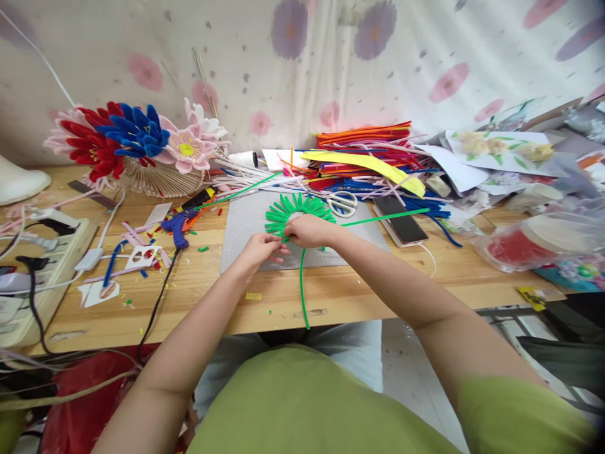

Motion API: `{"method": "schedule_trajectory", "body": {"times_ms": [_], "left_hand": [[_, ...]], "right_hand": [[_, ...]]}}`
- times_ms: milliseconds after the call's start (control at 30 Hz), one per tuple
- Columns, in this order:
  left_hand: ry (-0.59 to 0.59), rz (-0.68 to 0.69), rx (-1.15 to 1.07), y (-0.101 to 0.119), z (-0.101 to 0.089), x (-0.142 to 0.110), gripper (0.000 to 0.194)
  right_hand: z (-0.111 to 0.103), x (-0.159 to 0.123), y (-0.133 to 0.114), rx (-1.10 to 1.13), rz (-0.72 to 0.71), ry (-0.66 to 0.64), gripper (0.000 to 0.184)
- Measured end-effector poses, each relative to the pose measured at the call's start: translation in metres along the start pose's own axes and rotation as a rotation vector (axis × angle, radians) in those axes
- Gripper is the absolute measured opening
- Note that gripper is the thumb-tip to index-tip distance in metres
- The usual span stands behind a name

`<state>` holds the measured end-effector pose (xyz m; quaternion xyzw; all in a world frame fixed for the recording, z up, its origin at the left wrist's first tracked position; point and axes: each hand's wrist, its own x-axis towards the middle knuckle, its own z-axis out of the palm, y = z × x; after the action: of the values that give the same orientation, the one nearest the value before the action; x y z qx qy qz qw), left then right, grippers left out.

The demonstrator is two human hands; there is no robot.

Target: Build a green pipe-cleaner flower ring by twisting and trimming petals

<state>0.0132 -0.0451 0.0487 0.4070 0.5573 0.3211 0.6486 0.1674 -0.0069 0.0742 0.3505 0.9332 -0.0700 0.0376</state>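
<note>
Both my hands meet over a grey mat (241,234) on the wooden table. My left hand (261,246) and my right hand (307,231) are closed in a pinch on a green pipe-cleaner piece (295,209) made of many looped petals fanned in a half circle. A long green stem (302,287) of it hangs down from my fingers toward the table's near edge. Loose green pipe cleaners (385,217) lie beside it to the right and left.
A pile of coloured pipe cleaners (363,157), scissors (343,203) and a phone (401,221) lie behind. A blue glue gun (178,226), a basket of finished flowers (137,145), a power strip (42,252) and scraps sit at left. Plastic bags (534,243) are at right.
</note>
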Motion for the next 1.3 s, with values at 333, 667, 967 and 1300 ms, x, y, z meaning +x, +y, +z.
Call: {"method": "schedule_trajectory", "body": {"times_ms": [333,667,967,1300], "left_hand": [[-0.012,0.019,0.044,0.001,-0.004,0.003,0.007],[0.059,0.166,0.251,-0.015,-0.016,0.021,0.007],[0.053,0.149,0.281,-0.018,-0.018,0.023,0.008],[0.061,0.124,0.198,-0.009,-0.026,0.015,0.007]], "right_hand": [[0.015,-0.010,-0.006,0.097,0.091,0.110,0.019],[0.038,-0.013,-0.009,0.176,0.104,0.336,0.022],[0.041,-0.014,-0.015,0.242,0.134,0.301,0.017],[0.050,-0.016,-0.008,0.288,0.119,0.352,0.021]]}}
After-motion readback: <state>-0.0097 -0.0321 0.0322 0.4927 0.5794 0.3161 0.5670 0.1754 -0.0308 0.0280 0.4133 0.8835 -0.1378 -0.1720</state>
